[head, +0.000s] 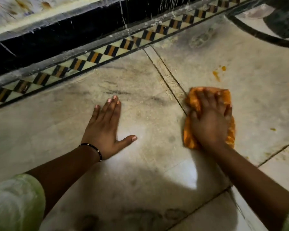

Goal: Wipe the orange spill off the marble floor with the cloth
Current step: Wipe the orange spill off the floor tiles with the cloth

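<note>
Pale green short sleeves (pixel 15 197) on both arms, a thin black beaded bracelet (pixel 94 150) at the left wrist

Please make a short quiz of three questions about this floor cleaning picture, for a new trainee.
1. True or false: the left hand holds the cloth.
2. Where do orange spots remain? A) beyond the cloth, to its right; B) under the left hand; C) on the patterned border.
3. Fill in: the right hand presses the cloth onto the ____ floor.

Key: 1. False, the left hand lies flat on the bare floor. 2. A. 3. marble.
</note>
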Tool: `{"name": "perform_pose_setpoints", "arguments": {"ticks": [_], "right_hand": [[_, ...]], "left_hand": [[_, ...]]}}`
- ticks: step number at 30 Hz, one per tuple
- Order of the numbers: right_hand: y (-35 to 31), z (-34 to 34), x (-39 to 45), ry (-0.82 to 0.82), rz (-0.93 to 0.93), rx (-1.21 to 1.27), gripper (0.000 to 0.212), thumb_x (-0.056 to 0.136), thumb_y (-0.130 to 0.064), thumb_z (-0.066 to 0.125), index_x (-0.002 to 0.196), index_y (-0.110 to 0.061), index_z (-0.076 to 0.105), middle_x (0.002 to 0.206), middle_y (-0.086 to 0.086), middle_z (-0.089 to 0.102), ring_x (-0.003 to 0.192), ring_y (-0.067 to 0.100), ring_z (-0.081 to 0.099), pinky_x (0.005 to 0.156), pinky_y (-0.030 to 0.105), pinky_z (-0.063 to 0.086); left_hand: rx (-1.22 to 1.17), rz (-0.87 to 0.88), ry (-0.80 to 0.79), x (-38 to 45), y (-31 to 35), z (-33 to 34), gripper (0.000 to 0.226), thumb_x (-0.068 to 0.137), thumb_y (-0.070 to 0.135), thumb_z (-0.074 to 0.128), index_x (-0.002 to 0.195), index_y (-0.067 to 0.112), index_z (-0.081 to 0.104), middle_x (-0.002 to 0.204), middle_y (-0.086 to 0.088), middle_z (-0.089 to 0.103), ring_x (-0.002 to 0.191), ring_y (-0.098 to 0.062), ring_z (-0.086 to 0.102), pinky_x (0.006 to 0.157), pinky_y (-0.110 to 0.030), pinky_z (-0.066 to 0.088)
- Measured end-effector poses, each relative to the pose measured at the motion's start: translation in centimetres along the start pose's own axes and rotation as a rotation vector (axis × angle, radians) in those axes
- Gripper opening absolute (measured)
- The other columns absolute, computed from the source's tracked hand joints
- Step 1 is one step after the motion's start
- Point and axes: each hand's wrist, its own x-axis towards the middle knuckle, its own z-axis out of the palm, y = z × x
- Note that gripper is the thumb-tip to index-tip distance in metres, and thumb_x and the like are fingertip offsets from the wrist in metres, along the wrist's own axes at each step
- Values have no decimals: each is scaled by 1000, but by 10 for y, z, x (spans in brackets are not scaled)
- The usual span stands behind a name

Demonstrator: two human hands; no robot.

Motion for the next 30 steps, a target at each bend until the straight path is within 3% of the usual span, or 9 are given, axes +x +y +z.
{"name": "perform_pose_setpoints", "arguments": {"ticks": [3, 6, 9, 12, 14, 17, 21, 26, 30], "right_hand": [[-45, 10, -29, -81, -246, -6, 61, 90, -47, 33, 148, -30, 27, 157, 0, 23, 145, 26, 10, 115, 51, -3], [-57, 13, -1, -133, -430, 24, 60, 91, -43, 42, 148, -34, 25, 157, -5, 23, 145, 23, 10, 114, 50, -4], [-14, 6, 18, -76, -351, -2, 63, 85, -44, 40, 146, -35, 29, 155, -6, 27, 145, 21, 15, 114, 47, 2], [26, -4, -24, 14, -200, 19, 65, 82, -42, 40, 146, -32, 34, 155, -3, 29, 145, 22, 14, 115, 45, 0], [26, -4, -60, -5, -168, 25, 64, 84, -40, 40, 146, -29, 34, 154, 0, 30, 145, 25, 14, 115, 47, -1], [9, 1, -67, -100, -291, 4, 63, 86, -43, 37, 147, -30, 30, 156, -1, 26, 145, 26, 12, 115, 51, -1], [32, -13, -12, -162, -427, -38, 68, 81, -45, 35, 147, -35, 27, 156, -7, 24, 145, 19, 14, 115, 47, 0], [79, -16, -49, 9, -111, 2, 63, 85, -43, 40, 146, -32, 33, 154, -3, 30, 144, 23, 18, 115, 49, 7], [106, -16, -128, -97, -421, -38, 60, 90, -45, 37, 148, -33, 29, 156, -5, 26, 146, 19, 14, 116, 49, 7]], "left_hand": [[4, -7, 7, 1, 2, -1, 109, 76, 84, 14, 150, 4, 7, 159, -11, 2, 146, -20, -2, 118, -45, 2], [19, -9, -9, 2, 4, 0, 109, 76, 84, 15, 150, 4, 8, 159, -12, 4, 146, -22, 2, 117, -47, 4], [19, -14, -3, 4, 1, 1, 111, 74, 86, 13, 151, 6, 4, 159, -10, -1, 146, -22, -1, 117, -45, -1], [-26, -51, 2, -2, 7, 2, 109, 75, 83, 16, 151, 7, -1, 159, -9, -7, 146, -22, -5, 116, -44, -6], [-79, -46, 46, -10, 28, 4, 102, 78, 74, 25, 150, 4, 5, 158, -13, -1, 146, -27, 1, 115, -47, -2], [-115, 63, 48, -19, 78, 11, 98, 80, 70, 31, 150, 5, 10, 158, -15, 6, 145, -29, 7, 115, -48, 2], [-14, 266, 3, -11, 124, 18, 97, 83, 73, 26, 151, 6, 9, 158, -11, 4, 146, -23, 2, 115, -48, 1], [15, 391, -59, -8, 138, 23, 95, 85, 73, 23, 151, 8, 8, 159, -8, 2, 147, -22, 2, 115, -48, 2], [3, 385, -41, -9, 137, 24, 95, 85, 74, 25, 151, 9, 7, 159, -6, 0, 146, -19, -1, 116, -47, 0]]}}
